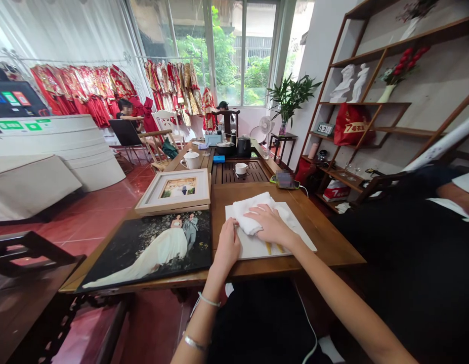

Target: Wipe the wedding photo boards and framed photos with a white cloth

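A white board (300,233), perhaps a picture panel with yellow marks near its front edge, lies flat on the wooden table in front of me. On top of it rests a folded white cloth (244,205). My right hand (270,224) is pressed over the cloth, fingers curved across it and gripping it against the board. My left hand (229,241) is closed at the board's left edge, its fingertips beside the cloth and its thumb side partly hidden. Left of the board, a large wedding photo panel (164,242) lies flat, close to my left hand.
A framed photo (173,189) lies behind the photo panel. Farther back are a lidded white cup (190,160), a tea tray (228,174) with a small cup (241,168), and a phone (285,179) with a cable. A person in dark clothing (412,242) sits close on the right.
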`<state>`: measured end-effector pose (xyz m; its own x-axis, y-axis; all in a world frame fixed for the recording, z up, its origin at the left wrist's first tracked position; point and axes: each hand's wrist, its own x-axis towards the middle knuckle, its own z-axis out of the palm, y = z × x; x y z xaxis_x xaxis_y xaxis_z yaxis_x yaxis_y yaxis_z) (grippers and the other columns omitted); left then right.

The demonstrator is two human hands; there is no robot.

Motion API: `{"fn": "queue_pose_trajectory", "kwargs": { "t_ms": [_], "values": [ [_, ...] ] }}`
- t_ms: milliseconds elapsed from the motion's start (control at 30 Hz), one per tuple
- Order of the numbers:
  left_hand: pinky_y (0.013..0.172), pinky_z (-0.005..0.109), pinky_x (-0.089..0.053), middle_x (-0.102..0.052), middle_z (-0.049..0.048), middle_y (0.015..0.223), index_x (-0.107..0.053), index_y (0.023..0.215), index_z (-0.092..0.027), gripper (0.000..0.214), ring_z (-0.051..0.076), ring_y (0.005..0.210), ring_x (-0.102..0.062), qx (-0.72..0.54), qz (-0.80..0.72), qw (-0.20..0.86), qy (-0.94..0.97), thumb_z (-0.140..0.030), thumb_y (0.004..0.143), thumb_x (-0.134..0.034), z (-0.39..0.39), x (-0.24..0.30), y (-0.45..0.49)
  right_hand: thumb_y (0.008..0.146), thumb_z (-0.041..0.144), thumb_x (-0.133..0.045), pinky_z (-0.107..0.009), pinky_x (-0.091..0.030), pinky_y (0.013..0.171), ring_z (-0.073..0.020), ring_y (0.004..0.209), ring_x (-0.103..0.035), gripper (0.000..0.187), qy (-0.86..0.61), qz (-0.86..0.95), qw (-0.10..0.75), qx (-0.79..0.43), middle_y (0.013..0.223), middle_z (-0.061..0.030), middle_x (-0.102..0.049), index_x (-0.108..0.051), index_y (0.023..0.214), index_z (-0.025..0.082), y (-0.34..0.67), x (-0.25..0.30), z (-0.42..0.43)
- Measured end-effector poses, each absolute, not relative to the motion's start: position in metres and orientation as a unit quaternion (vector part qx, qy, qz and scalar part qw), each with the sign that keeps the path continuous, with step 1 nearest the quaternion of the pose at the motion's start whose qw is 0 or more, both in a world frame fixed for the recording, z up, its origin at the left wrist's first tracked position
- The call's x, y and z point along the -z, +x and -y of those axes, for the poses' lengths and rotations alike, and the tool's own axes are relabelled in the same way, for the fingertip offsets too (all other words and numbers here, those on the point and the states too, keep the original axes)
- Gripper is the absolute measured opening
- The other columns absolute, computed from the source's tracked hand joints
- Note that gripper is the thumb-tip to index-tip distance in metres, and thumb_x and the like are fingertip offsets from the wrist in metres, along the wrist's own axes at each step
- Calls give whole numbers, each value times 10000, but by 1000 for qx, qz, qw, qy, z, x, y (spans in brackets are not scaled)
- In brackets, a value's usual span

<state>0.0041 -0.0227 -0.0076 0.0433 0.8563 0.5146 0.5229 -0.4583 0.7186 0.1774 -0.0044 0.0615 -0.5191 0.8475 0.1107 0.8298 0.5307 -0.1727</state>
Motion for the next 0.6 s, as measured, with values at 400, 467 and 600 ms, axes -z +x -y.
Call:
{"fn": "queue_pose_trajectory", "kwargs": {
  "t_ms": [400, 467, 600],
  "values": [
    [837, 358, -480, -613, 77, 918, -463, 883, -203, 222, 206, 905, -609, -499, -517, 219, 661, -19, 770, -413, 27, 2, 5, 611, 61, -514, -582, -266, 1062, -345, 1370, -279, 741, -403, 906, 98, -85, 1446, -47, -487, -565, 1318, 279, 200, -60, 60],
    [921, 396, -459, -622, 103, 1025, -487, 925, -196, 264, 225, 1030, -598, -502, -509, 219, 664, -9, 747, -429, 27, 4, 5, 605, 56, -508, -572, -266, 1072, -334, 1381, -274, 744, -386, 912, 96, -101, 1442, -35, -492, -567, 1309, 291, 209, -63, 74],
    [1021, 447, -410, -609, 106, 1101, -516, 944, -197, 364, 237, 1164, -554, -494, -503, 203, 679, 43, 702, -389, 27, 8, 5, 617, 43, -496, -531, -274, 1087, -301, 1380, -305, 732, -383, 913, 81, -116, 1427, -20, -510, -573, 1294, 308, 222, -72, 89]
  ]
}}
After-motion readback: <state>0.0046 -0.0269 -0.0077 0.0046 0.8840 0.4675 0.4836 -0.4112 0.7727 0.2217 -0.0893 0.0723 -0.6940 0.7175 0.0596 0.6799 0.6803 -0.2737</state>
